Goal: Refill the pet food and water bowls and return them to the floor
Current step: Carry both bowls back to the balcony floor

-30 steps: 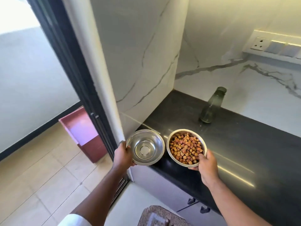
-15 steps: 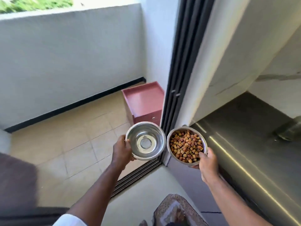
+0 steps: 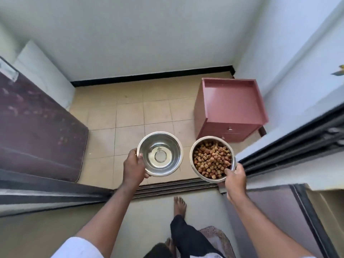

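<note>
Two steel bowls are carried side by side above the sliding-door track. My left hand point(image 3: 134, 167) grips the left rim of the water bowl point(image 3: 163, 149), whose shiny inside holds clear water. My right hand point(image 3: 235, 174) grips the near rim of the food bowl point(image 3: 212, 159), thumb inside the rim; it is filled with brown kibble. Both bowls are held level in the air over the beige tiled balcony floor point(image 3: 130, 116).
A pink cabinet point(image 3: 230, 108) stands at the balcony's right, against the wall. A dark mattress-like slab point(image 3: 37, 123) leans at the left. The door track point(image 3: 175, 186) crosses the threshold; my bare foot point(image 3: 179, 204) stands just before it. A patterned mat point(image 3: 216, 237) lies behind.
I have turned from the black counter to face the balcony doorway and stepped up to the track, both bowls still held in front of me.
</note>
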The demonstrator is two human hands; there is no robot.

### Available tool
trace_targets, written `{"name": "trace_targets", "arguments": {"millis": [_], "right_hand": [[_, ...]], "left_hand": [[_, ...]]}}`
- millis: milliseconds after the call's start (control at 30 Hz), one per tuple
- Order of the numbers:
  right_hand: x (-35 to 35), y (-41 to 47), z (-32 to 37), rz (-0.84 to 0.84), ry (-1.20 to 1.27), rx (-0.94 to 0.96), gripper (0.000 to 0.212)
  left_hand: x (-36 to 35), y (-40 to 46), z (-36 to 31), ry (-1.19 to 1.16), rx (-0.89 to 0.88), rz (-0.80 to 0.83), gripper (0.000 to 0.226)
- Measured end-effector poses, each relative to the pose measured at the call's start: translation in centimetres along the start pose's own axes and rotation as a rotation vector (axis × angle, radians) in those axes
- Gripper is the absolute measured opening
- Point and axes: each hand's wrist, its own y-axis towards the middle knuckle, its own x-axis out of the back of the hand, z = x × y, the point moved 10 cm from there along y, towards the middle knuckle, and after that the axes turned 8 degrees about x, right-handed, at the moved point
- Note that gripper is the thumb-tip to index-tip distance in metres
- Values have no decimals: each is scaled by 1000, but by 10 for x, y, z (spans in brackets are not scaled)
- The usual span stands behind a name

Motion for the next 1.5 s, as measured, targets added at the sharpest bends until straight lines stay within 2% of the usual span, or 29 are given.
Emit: {"name": "trace_targets", "arguments": {"millis": [167,400,867,1200,1500], "right_hand": [[-74,61,-16,68,-36,-30,32],[-174,137,-66,125,21,-102,33],[-357,290,-251,174,46,-157,34],[-440,376,-364,193,50,-201,35],[-480,415,-415,215,4,-197,34]], "left_hand": [[-4,81,33,-51,49,-90,20],[-41,187,91,-96,83,-124,16],[-164,401,277,-158,114,-137,16],[-248,504,381,-204,128,-165,17],[-286,552,432,-234,146,-177,13]]}}
